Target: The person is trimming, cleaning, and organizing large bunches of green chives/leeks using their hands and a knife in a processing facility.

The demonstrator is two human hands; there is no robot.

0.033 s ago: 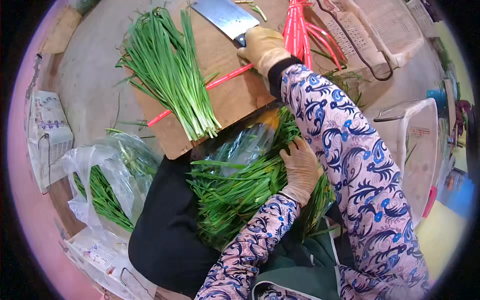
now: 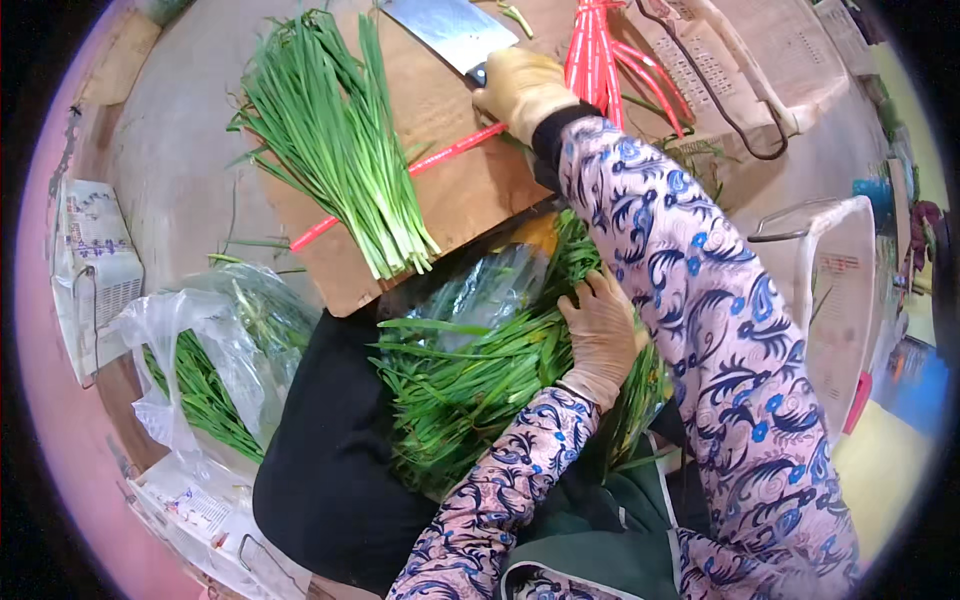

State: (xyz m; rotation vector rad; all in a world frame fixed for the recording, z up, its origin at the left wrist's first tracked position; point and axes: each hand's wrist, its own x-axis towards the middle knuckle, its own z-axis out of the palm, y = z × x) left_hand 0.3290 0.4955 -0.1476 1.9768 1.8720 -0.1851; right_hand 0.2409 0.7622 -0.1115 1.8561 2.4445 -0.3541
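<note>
My right hand (image 2: 525, 92), in a tan glove, grips the dark handle of a cleaver (image 2: 450, 35), whose broad blade lies flat over the cutting board (image 2: 465, 205). On the board's left side rests a neat bunch of garlic chives (image 2: 335, 150), pale stem ends toward me, over a red printed tie strip (image 2: 455, 157). My left hand (image 2: 600, 335), also gloved, is in my lap with bent fingers closed on a loose heap of garlic chives (image 2: 470, 385). Its thumb is mostly hidden. Clear plastic (image 2: 490, 290) shows behind that heap.
More red tie strips (image 2: 595, 60) hang bundled at the board's right corner. White plastic baskets (image 2: 840, 300) with wire handles stand to the right. At the left, a clear plastic bag (image 2: 185, 320) holds more greens, with another white basket (image 2: 100, 270) beyond it.
The view has shifted very slightly, so the board and cleaver sit a little higher in it. Both hands keep their hold.
</note>
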